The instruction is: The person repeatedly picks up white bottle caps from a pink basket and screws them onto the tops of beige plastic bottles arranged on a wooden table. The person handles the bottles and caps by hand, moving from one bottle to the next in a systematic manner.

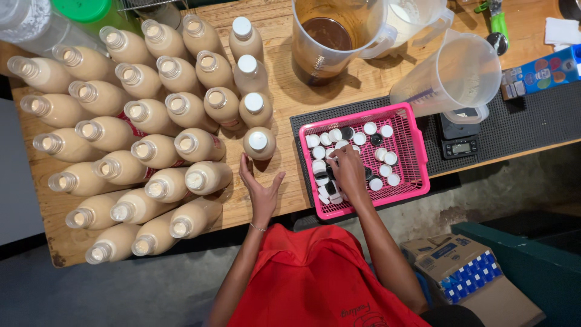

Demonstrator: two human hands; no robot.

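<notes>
Head view looks straight down on a worn wooden table (284,91) over grey concrete floor. Pink basket (417,151) is our landmark: right hand (349,172) is inside it, fingertips pinched among white caps (387,158). Just left of the basket, left hand (261,191) lies spread open, touching nothing, below a capped bottle (259,143). Further left stand rows of uncapped milky bottles (130,157); behind the basket, clear jugs (451,75); below it, cardboard boxes (460,266).
</notes>
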